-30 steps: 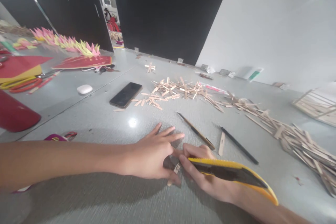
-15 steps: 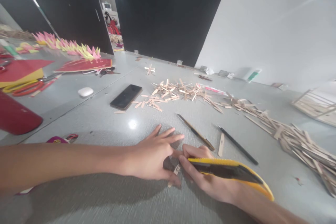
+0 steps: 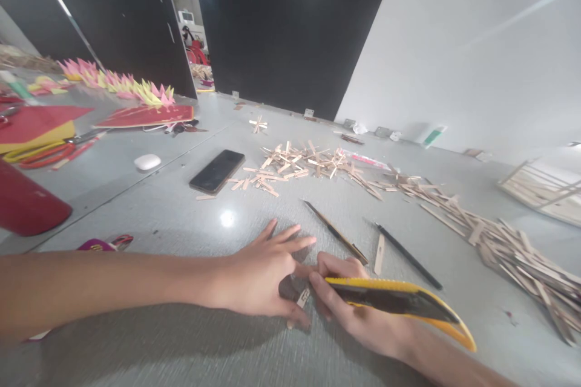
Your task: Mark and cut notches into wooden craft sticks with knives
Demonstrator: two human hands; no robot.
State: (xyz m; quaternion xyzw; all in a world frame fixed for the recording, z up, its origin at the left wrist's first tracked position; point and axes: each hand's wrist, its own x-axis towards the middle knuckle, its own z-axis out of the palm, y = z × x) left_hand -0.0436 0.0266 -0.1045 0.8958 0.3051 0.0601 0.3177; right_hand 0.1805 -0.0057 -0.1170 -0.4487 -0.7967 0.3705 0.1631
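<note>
My right hand [image 3: 358, 308] is closed round a yellow and black utility knife [image 3: 399, 297], its handle slanting back to the lower right. The blade end is hidden by my fingers. My left hand [image 3: 267, 275] lies on the tabletop with three fingers spread. Its thumb and index finger hold down a short flat wooden stick [image 3: 303, 297], which has a dark printed mark and is partly covered. The tips of both hands meet beside this stick. Just beyond lie a brown pen-like tool [image 3: 336, 231], a loose wooden stick [image 3: 379, 254] and a black pen [image 3: 411, 257].
A phone [image 3: 218, 170] and a white earbud case [image 3: 147, 162] lie beyond my left hand. Cut wooden pieces [image 3: 295, 160] are scattered behind, and a heap of sticks [image 3: 512, 254] lies right. Scissors [image 3: 49, 148], a red cylinder [image 3: 31, 199] and folded paper [image 3: 122, 84] are at left.
My hands and the knife stay at nearly the same spot, with only a slight shift. The whole view has moved a little.
</note>
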